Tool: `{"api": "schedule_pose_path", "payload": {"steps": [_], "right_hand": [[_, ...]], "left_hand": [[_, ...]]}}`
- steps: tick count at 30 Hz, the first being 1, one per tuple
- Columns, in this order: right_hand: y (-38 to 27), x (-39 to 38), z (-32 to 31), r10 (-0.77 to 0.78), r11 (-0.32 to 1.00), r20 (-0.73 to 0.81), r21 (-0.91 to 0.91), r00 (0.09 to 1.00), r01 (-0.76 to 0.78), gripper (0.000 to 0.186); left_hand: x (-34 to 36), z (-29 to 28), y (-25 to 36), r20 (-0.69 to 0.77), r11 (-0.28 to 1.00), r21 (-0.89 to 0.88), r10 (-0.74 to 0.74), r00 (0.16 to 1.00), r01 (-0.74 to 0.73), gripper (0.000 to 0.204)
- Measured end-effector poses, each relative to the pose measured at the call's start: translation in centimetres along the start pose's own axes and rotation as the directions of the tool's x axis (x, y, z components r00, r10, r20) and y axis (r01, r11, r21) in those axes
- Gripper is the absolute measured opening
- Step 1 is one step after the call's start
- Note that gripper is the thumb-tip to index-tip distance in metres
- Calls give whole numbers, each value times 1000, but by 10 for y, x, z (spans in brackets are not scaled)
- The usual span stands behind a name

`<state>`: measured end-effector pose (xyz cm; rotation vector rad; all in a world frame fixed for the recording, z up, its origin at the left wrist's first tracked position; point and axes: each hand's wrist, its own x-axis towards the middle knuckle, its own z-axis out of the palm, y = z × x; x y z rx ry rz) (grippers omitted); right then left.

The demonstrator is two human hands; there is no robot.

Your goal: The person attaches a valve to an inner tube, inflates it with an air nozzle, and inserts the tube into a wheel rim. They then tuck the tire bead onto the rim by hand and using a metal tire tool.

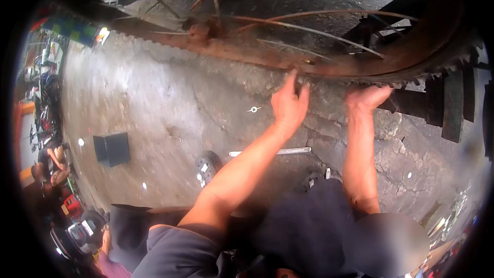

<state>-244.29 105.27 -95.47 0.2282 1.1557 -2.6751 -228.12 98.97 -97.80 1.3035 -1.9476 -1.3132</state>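
A large rusty spoked wheel (231,51) spans the top of the head view, with a knobbly black tyre (381,78) along its lower edge. My left hand (289,104) reaches up to the rim's near edge. Its index finger is stretched out against the rim, the thumb stands apart, and I see nothing held. Further right, my right hand (368,98) is closed on the tyre from below, its fingertips hidden by the tyre. Thin rusty spokes (309,33) cross above both hands.
A long pale metal bar (242,153) lies on the floor under my left forearm. Near it are a small ring-shaped metal piece (253,109) and a dark clog (207,167). A dark box (111,149) stands left. Dark blocks (453,105) flank the wheel's right; people (51,175) sit far left.
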Motion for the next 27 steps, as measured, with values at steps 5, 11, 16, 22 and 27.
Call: {"api": "schedule_pose_path", "payload": {"steps": [5,11,16,22,27], "right_hand": [[-8,11,2,-150,981,-201,-155,968,120,54],[-19,25,-9,-202,940,-249,-321,947,116,54],[-15,54,-31,-193,880,-188,-467,963,85,51],[-41,104,-92,-219,-21,315,-948,924,318,50],[-86,116,-89,55,-414,515,-768,855,489,51]], "left_hand": [[-10,-68,-31,509,781,272,380,773,-563,25],[17,-239,-19,895,388,447,-185,407,-806,21],[-5,-421,-18,531,337,841,-355,770,-424,24],[-71,-458,-90,-86,736,578,-373,924,351,33],[-66,-493,-92,289,713,691,-429,856,124,38]]}}
